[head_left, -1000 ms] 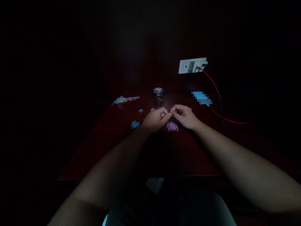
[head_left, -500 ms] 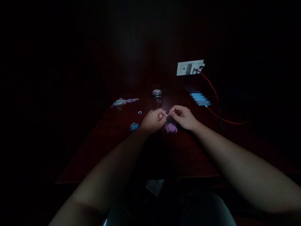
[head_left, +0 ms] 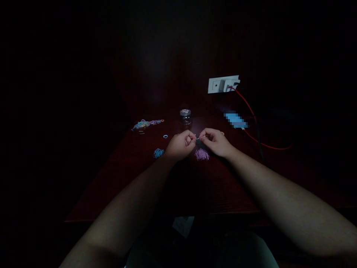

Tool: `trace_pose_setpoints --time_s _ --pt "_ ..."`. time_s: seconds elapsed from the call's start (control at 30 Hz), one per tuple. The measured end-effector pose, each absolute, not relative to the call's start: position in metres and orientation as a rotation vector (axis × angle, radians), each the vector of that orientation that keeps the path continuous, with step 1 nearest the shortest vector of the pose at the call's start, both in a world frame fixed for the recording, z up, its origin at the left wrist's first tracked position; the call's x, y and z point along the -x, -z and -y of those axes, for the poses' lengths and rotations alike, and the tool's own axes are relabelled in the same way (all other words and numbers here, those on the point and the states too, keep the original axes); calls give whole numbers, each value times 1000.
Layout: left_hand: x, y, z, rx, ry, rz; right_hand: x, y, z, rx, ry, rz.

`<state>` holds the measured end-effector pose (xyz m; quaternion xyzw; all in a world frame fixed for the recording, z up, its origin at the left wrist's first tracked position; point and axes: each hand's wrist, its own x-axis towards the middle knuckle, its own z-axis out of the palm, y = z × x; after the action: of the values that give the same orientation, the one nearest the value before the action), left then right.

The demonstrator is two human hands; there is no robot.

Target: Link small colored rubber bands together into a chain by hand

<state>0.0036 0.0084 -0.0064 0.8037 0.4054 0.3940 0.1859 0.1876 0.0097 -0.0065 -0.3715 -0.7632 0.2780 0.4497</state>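
Note:
Between my two hands a small pale elastic band [head_left: 198, 139] is stretched sideways. My left hand [head_left: 180, 145] pinches one end of it between thumb and finger, and my right hand [head_left: 216, 142] pinches the other. Just below the fingertips lies a pile of purple elastic bands [head_left: 202, 155] on the dark red table [head_left: 134, 178]. Left of my left wrist is a small heap of blue elastic bands [head_left: 158, 153], partly behind the forearm. A single light blue band [head_left: 165, 136] rests on its own above that heap.
A mixed-colour pile of elastic bands [head_left: 145, 124] lies at the back left. Behind my hands stands a clear lidded jar [head_left: 185, 114]. At the right, a blurred blue phone-like object [head_left: 235, 119] joins a red cable [head_left: 249, 102] that runs from a wall socket [head_left: 214, 85].
My fingertips have drawn slightly apart, so more of the pale band shows between them. The whole view has shifted a little; the piles are otherwise unchanged.

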Motion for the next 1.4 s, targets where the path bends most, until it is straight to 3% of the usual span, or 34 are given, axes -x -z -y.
trace_pose_setpoints --time_s 1.4 --pt "-5 7 -8 -2254 -1097 -1210 -183 3 -5 887 -785 1841"
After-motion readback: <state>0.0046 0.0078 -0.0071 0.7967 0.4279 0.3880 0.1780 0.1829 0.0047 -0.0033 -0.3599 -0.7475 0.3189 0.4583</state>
